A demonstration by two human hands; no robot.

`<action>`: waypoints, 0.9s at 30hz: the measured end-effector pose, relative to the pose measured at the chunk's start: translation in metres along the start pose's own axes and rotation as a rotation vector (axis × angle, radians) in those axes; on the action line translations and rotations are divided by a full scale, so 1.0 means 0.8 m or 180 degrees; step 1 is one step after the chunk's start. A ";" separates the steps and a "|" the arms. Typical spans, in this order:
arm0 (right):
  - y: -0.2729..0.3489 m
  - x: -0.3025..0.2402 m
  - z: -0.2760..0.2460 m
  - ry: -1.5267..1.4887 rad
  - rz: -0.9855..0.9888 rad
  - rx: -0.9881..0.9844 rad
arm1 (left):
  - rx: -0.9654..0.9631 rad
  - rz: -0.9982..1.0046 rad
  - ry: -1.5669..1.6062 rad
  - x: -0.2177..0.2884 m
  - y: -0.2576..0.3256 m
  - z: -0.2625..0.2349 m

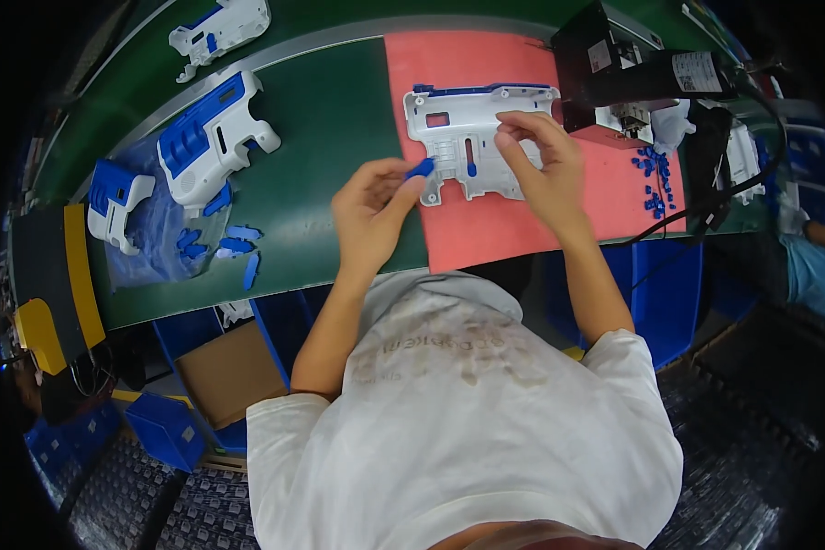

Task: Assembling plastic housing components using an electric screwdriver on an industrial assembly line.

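Note:
A white plastic housing half (509,170) lies with its ribbed inner side up on the pink mat (477,55). A blue strip runs along its far edge, and a small blue piece sits in a slot near its middle. At the housing's near left corner, my left hand (373,206) pinches a small blue plastic part (420,168) between thumb and fingers. My right hand (548,170) hovers over the right side of the housing, thumb and forefinger apart with nothing seen between them. Whether its fingertips touch the housing I cannot tell.
White-and-blue housings (213,137) and loose blue parts (238,246) lie on the green table's left. Tiny blue pieces (655,183) are scattered on the mat's right, below a black device (605,64) with a cable. Blue bins (660,293) stand under the table edge.

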State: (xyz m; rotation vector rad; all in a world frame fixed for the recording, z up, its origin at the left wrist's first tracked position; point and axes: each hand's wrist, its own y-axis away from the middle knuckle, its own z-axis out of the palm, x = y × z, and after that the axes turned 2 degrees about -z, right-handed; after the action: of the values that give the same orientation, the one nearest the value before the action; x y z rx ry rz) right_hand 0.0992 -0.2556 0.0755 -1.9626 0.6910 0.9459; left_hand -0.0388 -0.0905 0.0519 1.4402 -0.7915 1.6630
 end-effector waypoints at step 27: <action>0.000 0.051 0.018 0.0069 0.1096 -0.0885 | -0.1945 0.2380 -0.3598 0.005 -0.058 -0.001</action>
State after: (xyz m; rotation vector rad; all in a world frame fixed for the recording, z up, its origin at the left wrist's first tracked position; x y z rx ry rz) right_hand 0.1169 -0.2479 0.0371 -2.1361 0.9748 1.2870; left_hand 0.0007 -0.0665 0.0540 1.6304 -2.4353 0.7155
